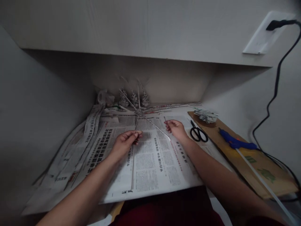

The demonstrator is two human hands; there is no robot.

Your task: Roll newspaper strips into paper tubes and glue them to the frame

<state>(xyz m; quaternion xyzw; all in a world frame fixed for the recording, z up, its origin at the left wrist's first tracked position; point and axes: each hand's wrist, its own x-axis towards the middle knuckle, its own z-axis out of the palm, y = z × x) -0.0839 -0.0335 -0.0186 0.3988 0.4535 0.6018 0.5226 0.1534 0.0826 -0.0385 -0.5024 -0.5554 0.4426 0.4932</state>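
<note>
A small woven piece (139,112) of rolled newspaper lies toward the back of the newspaper sheets, with several thin paper tubes spreading out from it. One paper tube (136,123) runs toward me and meets the pinched fingertips of my left hand (127,140). Another paper tube (158,128) slants to the right and ends beside my right wrist. My right hand (175,128) hovers over the newspaper with its fingers curled and pressed together. Whatever may be between those fingers is too small to make out.
Three woven paper cones (134,99) stand at the back beside long paper rods (174,106). Newspaper strips (90,122) lie left. Black scissors (198,134) rest right, near cardboard (256,169) bearing a blue glue gun (237,142) and a crumpled bundle (207,116). A cable (275,84) hangs from the socket.
</note>
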